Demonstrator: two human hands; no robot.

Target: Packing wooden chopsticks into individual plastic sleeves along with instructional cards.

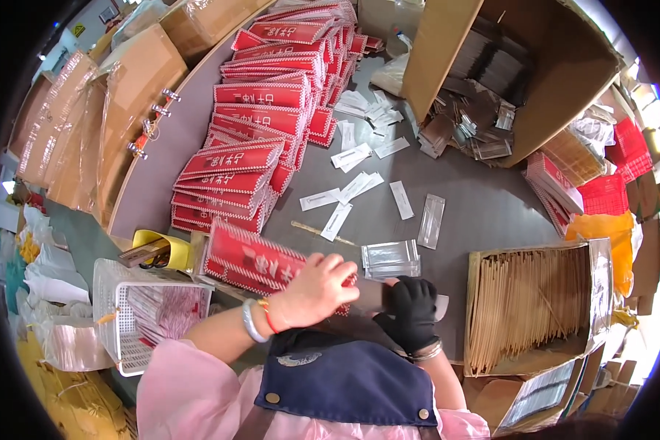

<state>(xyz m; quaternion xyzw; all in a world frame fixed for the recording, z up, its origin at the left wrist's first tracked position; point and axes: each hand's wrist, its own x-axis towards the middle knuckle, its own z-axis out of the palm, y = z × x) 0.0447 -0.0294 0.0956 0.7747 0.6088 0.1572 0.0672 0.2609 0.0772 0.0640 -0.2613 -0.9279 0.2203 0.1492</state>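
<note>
My left hand [317, 290], bare with bracelets at the wrist, is closed on a long red paper packet [249, 258] with a checkered white edge. The packet is smeared by motion, and I cannot tell whether it is one or more. Just to the right, my right hand [409, 312] wears a black glove with bare fingertips. It is closed on a flat greyish strip [441, 308], blurred and mostly covered by the glove. Clear flat sleeves [390, 258] lie on the grey table [312, 172] just beyond the right hand.
Stacked red packets [260, 95] fill the table's far left. White slips [356, 187] lie scattered mid-table. A tipped cardboard box [436, 55] spills small dark and silvery packets. Thin wooden sticks [528, 308] fill a box at right. A white basket [106, 293] and yellow container [180, 253] stand left.
</note>
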